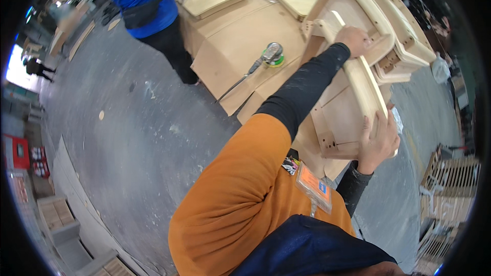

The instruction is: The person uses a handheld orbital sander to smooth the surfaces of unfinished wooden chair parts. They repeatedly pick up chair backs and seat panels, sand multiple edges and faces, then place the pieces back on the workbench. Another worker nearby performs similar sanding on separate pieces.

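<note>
Both hands, left hand (355,39) and right hand (377,143), grip the wooden chair frame (358,79).

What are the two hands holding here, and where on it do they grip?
Both grip one curved wooden chair frame: the left hand on its upper end, the right hand on its lower end, beside a stack of similar frames.

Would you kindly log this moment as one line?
left hand: gripping pale curved wooden chair frame | right hand: gripping its lower end | frame: lifted

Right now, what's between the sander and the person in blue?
In the head view, only bare tan board of the worktable lies between the sander and the person in blue.
</note>
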Motion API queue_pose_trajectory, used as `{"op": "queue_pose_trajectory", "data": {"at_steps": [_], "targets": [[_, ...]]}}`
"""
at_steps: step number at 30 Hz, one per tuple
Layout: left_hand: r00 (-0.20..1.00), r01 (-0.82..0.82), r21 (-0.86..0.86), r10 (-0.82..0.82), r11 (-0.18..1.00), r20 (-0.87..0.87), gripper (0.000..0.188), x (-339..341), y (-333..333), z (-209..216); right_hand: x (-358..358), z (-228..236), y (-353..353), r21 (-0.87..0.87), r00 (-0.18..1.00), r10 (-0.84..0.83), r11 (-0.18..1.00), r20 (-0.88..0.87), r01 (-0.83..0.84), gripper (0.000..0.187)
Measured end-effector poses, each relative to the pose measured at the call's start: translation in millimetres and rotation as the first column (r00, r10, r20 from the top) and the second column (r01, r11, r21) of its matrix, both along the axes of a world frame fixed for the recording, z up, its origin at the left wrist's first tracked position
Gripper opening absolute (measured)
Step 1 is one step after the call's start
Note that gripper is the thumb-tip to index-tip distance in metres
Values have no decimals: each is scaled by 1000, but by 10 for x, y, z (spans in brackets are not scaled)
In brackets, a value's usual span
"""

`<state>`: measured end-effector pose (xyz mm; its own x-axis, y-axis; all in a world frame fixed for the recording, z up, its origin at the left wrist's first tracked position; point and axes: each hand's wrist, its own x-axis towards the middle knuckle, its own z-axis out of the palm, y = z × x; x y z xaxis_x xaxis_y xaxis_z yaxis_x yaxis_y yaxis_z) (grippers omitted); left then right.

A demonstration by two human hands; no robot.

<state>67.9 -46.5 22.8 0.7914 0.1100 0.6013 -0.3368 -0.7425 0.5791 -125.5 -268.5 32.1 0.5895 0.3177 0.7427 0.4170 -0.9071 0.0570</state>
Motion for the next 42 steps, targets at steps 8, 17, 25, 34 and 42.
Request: {"op": "queue_pose_trajectory", "data": {"at_steps": [8,17,25,34,42], "targets": [[999,43,-55,-42,998,7,25,-26,-44,61,-9,37,-43,101,999,40,994,-21,-38,37],[991,127,-83,-131,988,-36,25,35,-4,65,8,17,-67,183,998,49,982,-37,-41,39],[987,133,-82,-139,988,-75,25,-127,27,157,-61,10,-20,241,997,43,970,-62,-27,40],[980,98,-2,-96,995,-174,27,-151,10,202,-129,16,-23,270,997,46,962,-64,-27,38],[979,96,34,-88,995,-181,28,-156,120,187,-110,-5,130,284,998,6,959,-60,11,38]]}}
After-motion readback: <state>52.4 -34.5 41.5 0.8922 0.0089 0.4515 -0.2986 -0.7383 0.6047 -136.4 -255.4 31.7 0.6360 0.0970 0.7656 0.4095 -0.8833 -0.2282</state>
